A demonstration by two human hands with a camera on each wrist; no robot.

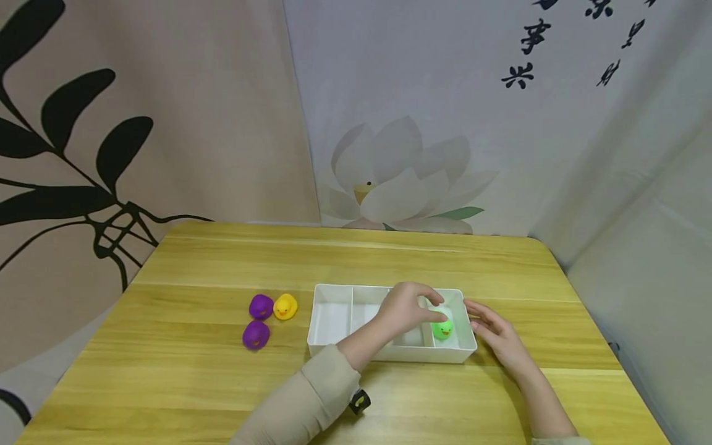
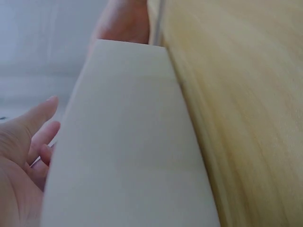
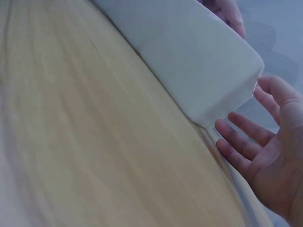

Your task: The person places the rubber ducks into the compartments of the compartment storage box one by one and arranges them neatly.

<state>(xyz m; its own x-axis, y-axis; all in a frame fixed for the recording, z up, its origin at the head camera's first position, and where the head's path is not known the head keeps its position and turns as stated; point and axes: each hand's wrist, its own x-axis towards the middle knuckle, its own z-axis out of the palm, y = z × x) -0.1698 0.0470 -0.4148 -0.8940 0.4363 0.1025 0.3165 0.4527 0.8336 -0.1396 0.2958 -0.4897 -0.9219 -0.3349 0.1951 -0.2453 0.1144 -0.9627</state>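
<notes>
Spanning the lower frame: wooden counter [image 1: 167, 371], bearing white divided tray [image 1: 414, 355], lower centre. Left grip [image 1: 407, 307], spread, over its rightmost compartment; right grip [image 1: 500, 337], spread, beside its right end. Two purple toys [image 1: 256, 335], one yellow duck [image 1: 285, 306], left of centre; green duck [image 1: 443, 330] inside that compartment.

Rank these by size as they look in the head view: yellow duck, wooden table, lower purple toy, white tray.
1. Wooden table
2. White tray
3. Yellow duck and lower purple toy: too alike to rank.

Three toys [image 1: 261, 307] lie on the table [image 1: 167, 371] left of the box [image 1: 417, 355], whose rightmost compartment [image 1: 461, 329] holds a toy duck [image 1: 442, 330].
</notes>
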